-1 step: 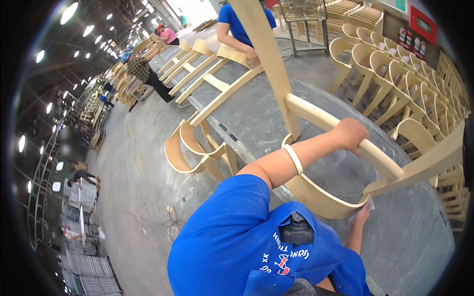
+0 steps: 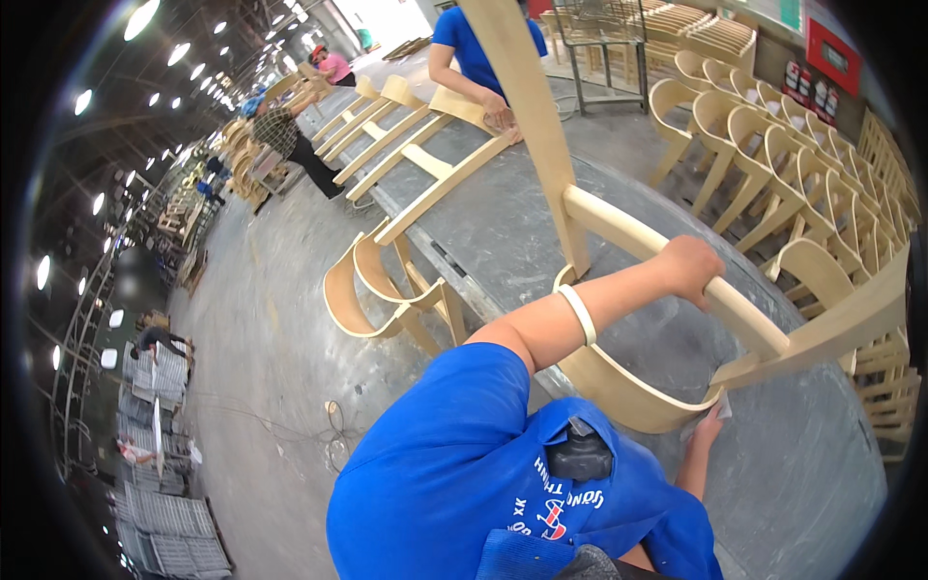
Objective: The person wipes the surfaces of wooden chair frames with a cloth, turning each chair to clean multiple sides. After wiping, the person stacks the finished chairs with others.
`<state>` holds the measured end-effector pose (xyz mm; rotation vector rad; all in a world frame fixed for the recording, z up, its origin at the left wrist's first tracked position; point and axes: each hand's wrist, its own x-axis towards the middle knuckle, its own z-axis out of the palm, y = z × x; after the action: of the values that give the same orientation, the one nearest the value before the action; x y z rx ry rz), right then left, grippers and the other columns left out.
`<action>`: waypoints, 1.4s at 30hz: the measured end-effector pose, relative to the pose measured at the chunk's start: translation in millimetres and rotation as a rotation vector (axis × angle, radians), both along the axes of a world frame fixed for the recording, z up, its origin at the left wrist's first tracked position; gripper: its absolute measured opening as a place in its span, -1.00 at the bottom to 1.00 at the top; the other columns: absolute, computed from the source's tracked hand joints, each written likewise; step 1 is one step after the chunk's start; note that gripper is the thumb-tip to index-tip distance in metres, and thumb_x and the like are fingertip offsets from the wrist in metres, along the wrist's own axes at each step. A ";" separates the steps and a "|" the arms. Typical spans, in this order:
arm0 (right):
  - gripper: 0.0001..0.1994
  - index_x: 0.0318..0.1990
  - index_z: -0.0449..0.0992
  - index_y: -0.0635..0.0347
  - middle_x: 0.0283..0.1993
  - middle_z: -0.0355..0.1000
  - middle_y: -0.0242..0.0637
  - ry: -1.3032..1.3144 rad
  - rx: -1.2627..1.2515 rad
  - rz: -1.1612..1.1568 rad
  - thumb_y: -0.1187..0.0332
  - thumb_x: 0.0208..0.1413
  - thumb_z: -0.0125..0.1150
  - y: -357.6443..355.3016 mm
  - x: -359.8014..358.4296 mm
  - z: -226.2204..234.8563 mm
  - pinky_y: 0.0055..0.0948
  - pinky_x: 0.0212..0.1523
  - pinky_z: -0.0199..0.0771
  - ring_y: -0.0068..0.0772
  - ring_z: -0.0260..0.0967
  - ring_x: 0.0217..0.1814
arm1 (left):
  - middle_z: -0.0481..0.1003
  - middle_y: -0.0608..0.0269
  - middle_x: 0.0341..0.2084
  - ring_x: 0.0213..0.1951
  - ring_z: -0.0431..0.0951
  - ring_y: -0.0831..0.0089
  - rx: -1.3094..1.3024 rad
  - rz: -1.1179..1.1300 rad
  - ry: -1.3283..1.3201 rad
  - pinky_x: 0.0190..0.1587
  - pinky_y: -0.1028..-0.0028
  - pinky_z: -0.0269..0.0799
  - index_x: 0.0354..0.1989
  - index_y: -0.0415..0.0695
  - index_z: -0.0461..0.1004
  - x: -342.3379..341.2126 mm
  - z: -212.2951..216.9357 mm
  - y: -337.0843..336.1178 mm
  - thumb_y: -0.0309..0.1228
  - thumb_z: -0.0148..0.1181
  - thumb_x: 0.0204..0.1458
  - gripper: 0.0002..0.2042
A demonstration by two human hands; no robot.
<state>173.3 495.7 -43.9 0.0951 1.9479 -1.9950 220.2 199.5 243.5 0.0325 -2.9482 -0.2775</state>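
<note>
A pale wooden chair frame stands tipped on the grey table, its long leg (image 2: 527, 116) rising toward the top of the view. My left hand (image 2: 691, 269) is wrapped round its rounded crossbar (image 2: 619, 224). Below that bar, the curved backrest (image 2: 628, 398) bows toward me. At the backrest's right end, where it meets another leg (image 2: 831, 333), my right hand (image 2: 708, 425) pinches a thin pale sheet (image 2: 723, 406) against the wood. Part of the sheet and some right fingers are hidden behind the backrest.
The grey table (image 2: 793, 464) carries more chair frames (image 2: 425, 193) at its far left. A co-worker in blue (image 2: 474, 58) handles one there. Curved chair parts (image 2: 372, 290) stand on the floor at left. Rows of chairs (image 2: 764, 135) fill the right side.
The whole view has shifted very slightly. My left hand keeps its hold on the crossbar, and my right hand stays with the sheet at the backrest's end.
</note>
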 end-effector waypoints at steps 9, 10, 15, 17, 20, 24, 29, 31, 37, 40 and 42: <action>-0.50 0.26 0.21 0.41 0.24 0.28 -0.07 0.012 0.102 0.082 0.17 0.35 -0.18 -8.8 -17.0 -14.1 -0.31 0.21 0.23 -0.18 0.24 0.27 | 0.55 0.24 -0.49 -0.31 0.57 0.20 -0.016 0.068 -0.109 -0.30 0.23 0.47 -0.41 0.00 0.58 -5.9 4.3 -1.2 0.01 0.45 -0.42 -0.57; -0.50 0.25 0.22 0.41 0.24 0.29 -0.06 0.022 0.139 0.079 0.17 0.35 -0.19 -8.7 -24.1 -14.4 -0.31 0.21 0.22 -0.17 0.25 0.26 | 0.55 0.24 -0.49 -0.31 0.57 0.20 -0.012 0.071 -0.100 -0.30 0.23 0.47 -0.41 0.00 0.58 -5.0 2.5 2.0 0.01 0.45 -0.42 -0.57; -0.54 0.15 0.30 0.43 0.13 0.36 -0.04 0.134 0.028 -0.019 0.17 0.35 -0.17 -4.6 -22.4 -25.9 -0.32 0.14 0.26 -0.18 0.32 0.15 | 0.55 0.25 -0.49 -0.31 0.57 0.22 -0.040 0.078 -0.084 -0.30 0.24 0.47 -0.40 0.00 0.59 -6.8 1.2 1.5 0.03 0.45 -0.42 -0.56; -0.55 0.15 0.31 0.43 0.13 0.36 -0.04 0.068 0.054 -0.045 0.18 0.35 -0.17 -5.5 -21.3 -26.7 -0.32 0.14 0.26 -0.18 0.32 0.15 | 0.55 0.25 -0.49 -0.30 0.57 0.22 -0.028 0.072 -0.069 -0.30 0.24 0.47 -0.40 0.00 0.59 -7.5 0.3 1.6 0.03 0.45 -0.42 -0.55; -0.51 0.23 0.23 0.43 0.24 0.29 -0.09 0.114 0.094 0.116 0.17 0.35 -0.20 -12.0 -18.3 -23.0 -0.32 0.20 0.23 -0.13 0.25 0.26 | 0.55 0.26 -0.48 -0.30 0.57 0.23 -0.039 0.079 -0.090 -0.29 0.24 0.47 -0.39 0.00 0.59 -8.3 -0.5 2.5 0.03 0.45 -0.43 -0.55; -0.53 0.20 0.27 0.42 0.20 0.32 -0.05 0.123 0.026 -0.015 0.18 0.36 -0.20 -14.9 -1.7 -14.7 -0.31 0.17 0.25 -0.18 0.29 0.21 | 0.55 0.25 -0.48 -0.30 0.57 0.24 -0.046 0.095 -0.114 -0.29 0.24 0.47 -0.40 -0.01 0.58 -8.4 -0.1 3.0 0.03 0.44 -0.41 -0.55; -0.53 0.24 0.23 0.41 0.24 0.27 -0.05 -0.038 -0.018 -0.020 0.19 0.36 -0.23 -15.4 -6.9 -7.8 -0.32 0.22 0.21 -0.18 0.24 0.25 | 0.55 0.25 -0.49 -0.31 0.57 0.23 -0.063 0.102 -0.099 -0.30 0.25 0.47 -0.41 -0.01 0.58 -7.9 -0.6 4.8 0.03 0.44 -0.41 -0.56; -0.52 0.27 0.18 0.40 0.28 0.22 -0.05 -0.081 0.073 0.048 0.20 0.37 -0.24 -12.9 -8.5 -10.2 -0.32 0.25 0.19 -0.18 0.21 0.29 | 0.55 0.25 -0.49 -0.32 0.57 0.23 -0.056 0.101 -0.103 -0.30 0.25 0.47 -0.41 -0.01 0.58 -7.9 -1.4 5.3 0.03 0.44 -0.42 -0.55; -0.52 0.28 0.16 0.40 0.30 0.18 -0.04 -0.069 -0.132 0.014 0.20 0.37 -0.25 -2.5 8.0 -22.8 -0.31 0.25 0.19 -0.18 0.18 0.31 | 0.55 0.25 -0.49 -0.32 0.57 0.24 -0.064 0.084 -0.064 -0.30 0.25 0.46 -0.43 -0.02 0.57 -8.1 -4.1 5.0 0.07 0.45 -0.44 -0.53; -0.51 0.28 0.15 0.40 0.29 0.19 -0.04 -0.057 -0.056 0.012 0.19 0.37 -0.25 -2.0 3.8 -23.4 -0.30 0.25 0.19 -0.18 0.19 0.30 | 0.55 0.26 -0.49 -0.31 0.57 0.23 -0.073 0.080 -0.049 -0.30 0.25 0.46 -0.43 -0.02 0.57 -8.2 -5.1 6.5 0.08 0.45 -0.45 -0.52; -0.51 0.27 0.16 0.40 0.28 0.21 -0.06 -0.071 0.102 0.091 0.18 0.37 -0.24 -3.1 -6.2 -23.8 -0.30 0.24 0.20 -0.18 0.21 0.29 | 0.56 0.26 -0.48 -0.30 0.57 0.23 -0.070 0.091 -0.080 -0.30 0.25 0.46 -0.43 -0.01 0.57 -8.3 -4.5 7.5 0.09 0.44 -0.45 -0.52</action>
<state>167.2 492.6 -67.6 0.0997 1.9724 -1.8107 211.9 207.0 239.1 0.1713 -3.0226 -0.1633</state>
